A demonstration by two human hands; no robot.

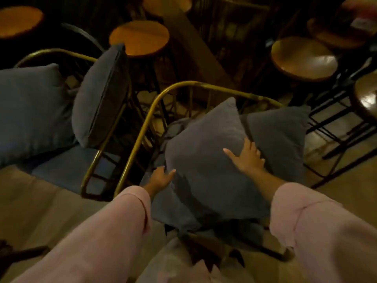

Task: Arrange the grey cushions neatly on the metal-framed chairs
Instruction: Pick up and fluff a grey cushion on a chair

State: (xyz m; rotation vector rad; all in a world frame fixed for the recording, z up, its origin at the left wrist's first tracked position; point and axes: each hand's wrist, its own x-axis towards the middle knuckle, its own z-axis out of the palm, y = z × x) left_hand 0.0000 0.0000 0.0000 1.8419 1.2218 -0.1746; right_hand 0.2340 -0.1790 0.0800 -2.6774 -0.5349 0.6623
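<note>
A square grey cushion (204,160) lies tilted on the seat of the near gold metal-framed chair (151,107). My left hand (161,177) grips its lower left edge. My right hand (247,158) grips its right edge, fingers curled behind it. A second grey cushion (279,135) leans behind it against the chair's right side. On the left chair (53,51) a grey cushion (98,99) stands upright against the armrest, another grey cushion (26,111) rests at the far left, and a blue-grey seat pad (67,170) covers the seat.
Several round wooden stools stand behind and to the right, one (140,37) just past the left chair, another (304,58) at the right with black legs. A wooden beam (193,48) runs diagonally between them. Pale floor (40,211) lies in front of the chairs.
</note>
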